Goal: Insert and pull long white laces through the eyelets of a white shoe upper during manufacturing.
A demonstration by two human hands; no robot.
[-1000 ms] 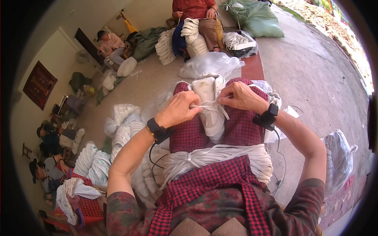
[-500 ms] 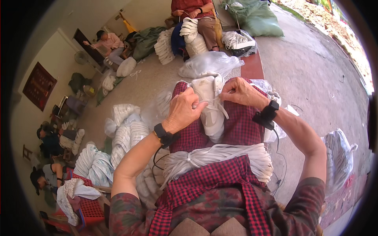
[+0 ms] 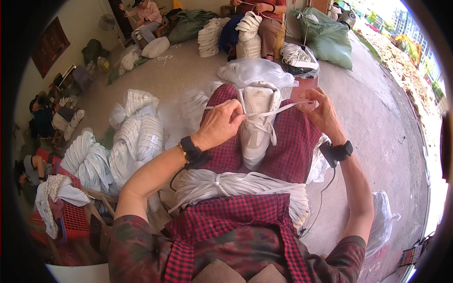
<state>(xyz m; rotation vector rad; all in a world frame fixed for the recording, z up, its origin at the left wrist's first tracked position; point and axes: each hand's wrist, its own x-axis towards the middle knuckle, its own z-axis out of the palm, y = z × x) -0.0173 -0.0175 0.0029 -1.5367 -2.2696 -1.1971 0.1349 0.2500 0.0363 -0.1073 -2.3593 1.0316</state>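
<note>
A white sneaker (image 3: 255,152) rests between my knees on the red-and-black checked apron (image 3: 291,150), toe toward me. White lace crosses its upper part, and a loose end hangs over the right side. My right hand (image 3: 322,115), right of the shoe, pinches a shoelace (image 3: 286,107) that runs taut from the eyelets. At the shoe's left edge my left hand (image 3: 222,123) is closed, fingertips pressed together on lace; a short piece shows beyond its knuckles. A thick bundle of white laces (image 3: 255,187), tied round with a strip, lies across my lap.
Wrapped stacks of white shoes (image 3: 126,141) stand on the floor at left, by a red plastic basket (image 3: 75,214). Ahead lies a clear plastic bag (image 3: 252,71). A person (image 3: 271,23) sits beyond, handling lace. Green sacks (image 3: 325,40) rest at the back.
My right hand has moved right, away from the shoe, drawing the lace out straight. My left hand stays close at the shoe's left side. The whole view has shifted.
</note>
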